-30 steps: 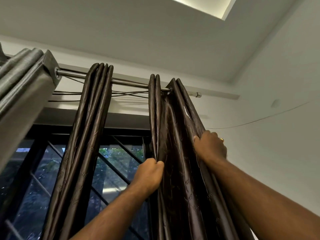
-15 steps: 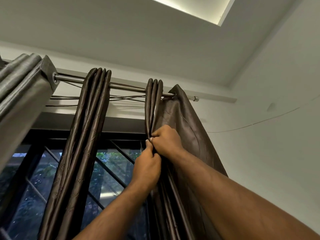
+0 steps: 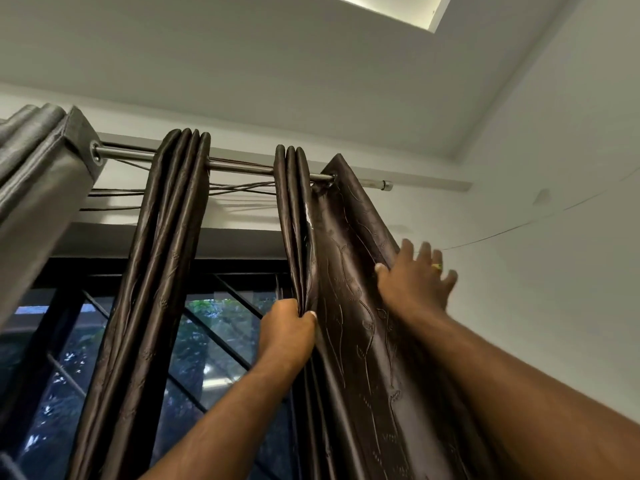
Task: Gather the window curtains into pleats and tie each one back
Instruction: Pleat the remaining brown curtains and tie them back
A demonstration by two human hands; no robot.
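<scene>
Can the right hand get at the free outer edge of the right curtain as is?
Probably yes. The right hand is open right at the outer edge of the curtain, thumb on its front, nothing between. The left hand grips the pleats off to the side, out of the way.

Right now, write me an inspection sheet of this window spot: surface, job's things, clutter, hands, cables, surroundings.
Surface: nothing seen.
Job's things: right curtain part pleated near the rod, outer panel flat; middle curtain hangs in pleats; grey curtain at far left; no tie-back seen.
Clutter: nothing seen.
Hands: left hand grips the right curtain's gathered pleats; right hand, fingers spread, at the flat panel's outer edge.
Cables: thin wires behind the rod; one wire across the white wall.
Surroundings: window grille, ceiling light recess.
</scene>
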